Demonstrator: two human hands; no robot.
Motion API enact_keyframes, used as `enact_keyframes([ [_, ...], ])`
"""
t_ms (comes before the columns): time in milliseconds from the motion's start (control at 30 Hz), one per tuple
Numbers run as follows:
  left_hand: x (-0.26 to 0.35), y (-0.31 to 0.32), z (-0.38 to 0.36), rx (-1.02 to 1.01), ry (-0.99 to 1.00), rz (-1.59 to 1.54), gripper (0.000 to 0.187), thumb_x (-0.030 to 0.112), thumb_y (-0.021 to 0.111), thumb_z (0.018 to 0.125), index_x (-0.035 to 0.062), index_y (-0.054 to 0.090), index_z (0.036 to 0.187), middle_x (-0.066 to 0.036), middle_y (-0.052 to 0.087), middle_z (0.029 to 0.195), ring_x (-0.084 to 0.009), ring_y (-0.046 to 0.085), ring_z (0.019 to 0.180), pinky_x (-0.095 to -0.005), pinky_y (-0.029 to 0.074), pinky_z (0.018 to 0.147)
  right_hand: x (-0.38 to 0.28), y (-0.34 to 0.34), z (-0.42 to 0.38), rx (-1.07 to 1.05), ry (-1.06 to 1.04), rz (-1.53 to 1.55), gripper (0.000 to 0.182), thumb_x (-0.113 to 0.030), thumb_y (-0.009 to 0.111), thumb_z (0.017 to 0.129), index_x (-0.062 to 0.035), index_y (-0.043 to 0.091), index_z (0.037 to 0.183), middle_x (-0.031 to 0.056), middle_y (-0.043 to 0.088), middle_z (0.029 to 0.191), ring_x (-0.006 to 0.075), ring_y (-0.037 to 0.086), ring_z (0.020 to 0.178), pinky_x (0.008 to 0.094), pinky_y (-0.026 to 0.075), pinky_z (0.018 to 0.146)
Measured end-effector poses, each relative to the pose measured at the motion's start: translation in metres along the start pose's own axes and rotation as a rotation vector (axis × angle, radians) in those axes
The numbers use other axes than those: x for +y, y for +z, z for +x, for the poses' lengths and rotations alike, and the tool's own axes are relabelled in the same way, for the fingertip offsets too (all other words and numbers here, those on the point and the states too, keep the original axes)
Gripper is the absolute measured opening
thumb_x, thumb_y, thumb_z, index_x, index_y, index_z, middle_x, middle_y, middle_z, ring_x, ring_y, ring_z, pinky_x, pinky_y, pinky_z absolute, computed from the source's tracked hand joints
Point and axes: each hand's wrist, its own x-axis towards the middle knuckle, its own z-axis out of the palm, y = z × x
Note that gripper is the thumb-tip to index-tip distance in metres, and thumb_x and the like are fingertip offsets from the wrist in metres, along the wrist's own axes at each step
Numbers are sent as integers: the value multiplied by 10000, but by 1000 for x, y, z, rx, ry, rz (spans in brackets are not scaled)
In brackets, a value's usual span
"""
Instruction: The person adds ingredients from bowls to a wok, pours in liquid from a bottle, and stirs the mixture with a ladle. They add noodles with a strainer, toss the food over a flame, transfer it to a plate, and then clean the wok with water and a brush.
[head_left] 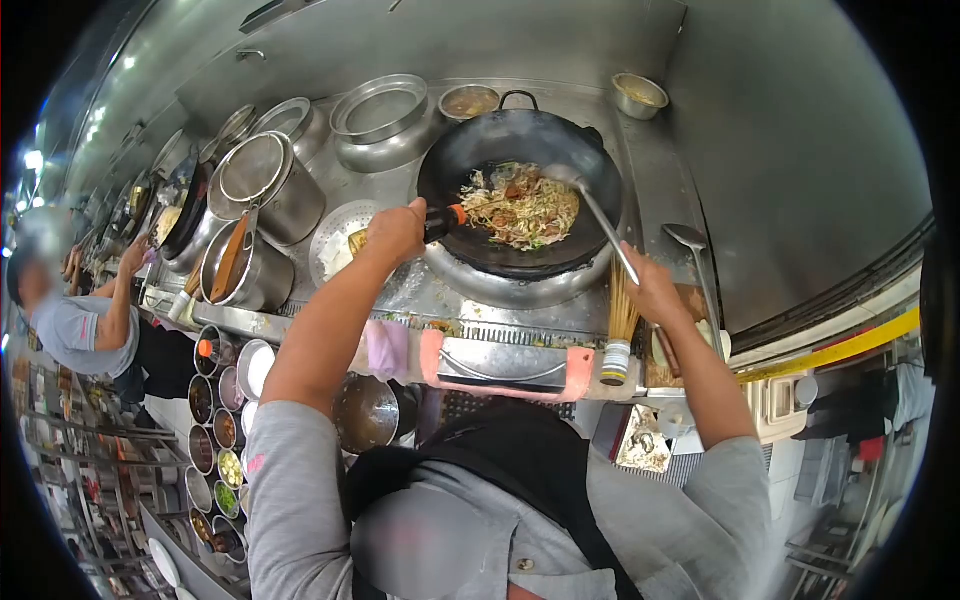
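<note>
A large black wok (450,165) sits on the burner in front of me, with stir-fried food (530,215) in it that looks like noodles or shredded vegetables with green bits. At the wok's left rim, my left hand (397,232) is closed around a dark bottle (440,222), which is tipped sideways with its orange cap toward the food. My right hand (655,287) grips the long handle of a wok ladle (598,212). The ladle's head rests at the right edge of the food. Its wooden handle end sticks out below my hand.
Left of the wok are a perforated strainer (335,225), metal pots (272,270) and a lidded pot (380,110). A bamboo brush (622,320) and another ladle (700,260) lie at right. Ingredient containers (230,468) stand lower left. A co-worker (85,310) works further left.
</note>
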Motion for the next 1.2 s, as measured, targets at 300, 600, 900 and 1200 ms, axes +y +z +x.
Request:
enact_keyframes([
  [300, -9, 20, -31, -25, -73, -266, 615, 226, 758, 692, 54, 495, 1220, -214, 690, 987, -382, 673, 946, -462, 530, 810, -73, 10, 10, -162, 39, 184, 653, -28, 568, 802, -18, 430, 1440, 274, 575, 1292, 361, 595, 1157, 347, 436, 1006],
  [600, -47, 66, -71, 359, -34, -1241, 700, 349, 848, 716, -4, 485, 1199, -133, 651, 1027, -214, 633, 916, -330, 500, 824, -116, -15, -27, -226, -40, 104, 643, -26, 577, 807, 4, 423, 1430, 301, 560, 1276, 430, 575, 1139, 425, 452, 993],
  [900, -96, 59, -223, 775, -206, -1774, 553, 284, 756, 840, 25, 485, 1245, -50, 591, 1044, -134, 573, 913, -288, 477, 833, -73, 55, -12, 93, 123, -15, 608, -146, 587, 807, -91, 497, 1406, 258, 591, 1269, 382, 587, 1135, 433, 405, 1025],
  [1200, -183, 88, -519, 1417, -688, -1259, 633, 256, 806, 796, 28, 461, 1276, -68, 596, 1116, -156, 586, 1007, -319, 463, 919, -12, 109, 23, 147, 225, -489, 551, -260, 632, 893, -195, 493, 1422, 247, 638, 1167, 432, 633, 988, 490, 489, 886],
])
